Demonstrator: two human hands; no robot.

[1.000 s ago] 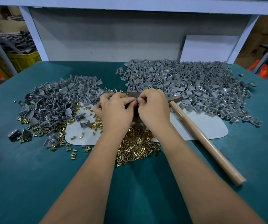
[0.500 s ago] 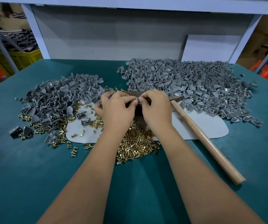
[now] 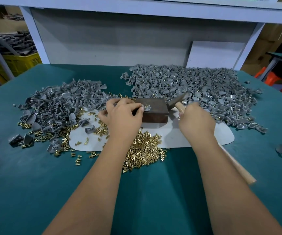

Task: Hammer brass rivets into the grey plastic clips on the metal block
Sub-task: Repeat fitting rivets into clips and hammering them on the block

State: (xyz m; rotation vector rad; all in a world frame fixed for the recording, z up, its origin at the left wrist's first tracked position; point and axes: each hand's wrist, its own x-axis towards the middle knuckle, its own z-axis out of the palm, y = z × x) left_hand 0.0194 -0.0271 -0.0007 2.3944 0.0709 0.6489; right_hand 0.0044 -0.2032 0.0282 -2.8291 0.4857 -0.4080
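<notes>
A dark metal block [image 3: 155,110] stands on a white mat [image 3: 174,138] at the table's middle. On its top lies a grey plastic clip [image 3: 147,108] with a brass rivet standing in it. My left hand [image 3: 122,114] pinches that clip at the block's left edge. My right hand [image 3: 195,122] grips the wooden handle of a hammer [image 3: 176,100] close to its metal head, which hangs just right of the block. The handle's far end [image 3: 245,174] shows below my right forearm.
A heap of loose brass rivets [image 3: 143,151] lies in front of the block. Grey clips lie in a pile at the left [image 3: 58,106] and a larger pile at the right [image 3: 196,85]. A white board [image 3: 215,55] leans on the back wall.
My right hand left the clip, took the hammer by its handle and lifted it off the table. The block, hidden under both hands before, now shows. My left hand stays on the clip.
</notes>
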